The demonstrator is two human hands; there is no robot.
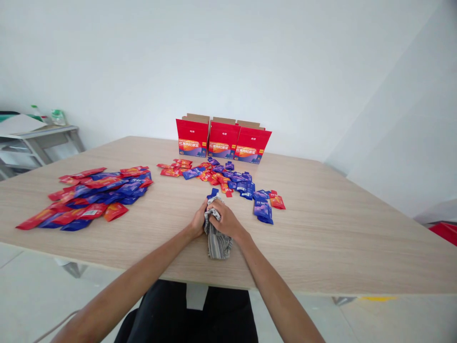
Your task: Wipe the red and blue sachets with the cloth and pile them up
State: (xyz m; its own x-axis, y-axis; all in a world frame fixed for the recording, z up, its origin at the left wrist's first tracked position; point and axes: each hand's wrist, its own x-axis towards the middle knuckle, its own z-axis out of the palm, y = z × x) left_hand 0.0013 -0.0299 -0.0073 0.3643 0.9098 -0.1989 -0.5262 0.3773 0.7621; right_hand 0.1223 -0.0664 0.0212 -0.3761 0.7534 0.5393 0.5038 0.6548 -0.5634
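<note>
Near the front edge of the table, my left hand (198,220) is closed around a blue pouch (213,193), whose top end sticks out above the fingers. A grey striped cloth (219,244) is bunched in my right hand (225,220), pressed against the pouch, and its loose end hangs down onto the tabletop. Most of the pouch is hidden by the cloth and fingers. Just beyond my hands lies a scattered group of red pouches (214,178) and blue pouches (246,186). To the left is a larger pile of red and blue pouches (107,190).
Three red boxes (193,133) with raised flaps stand side by side at the back, near the white wall. The wooden table (339,228) extends widely to the right. At far left is a smaller desk (50,131) with papers and bottles.
</note>
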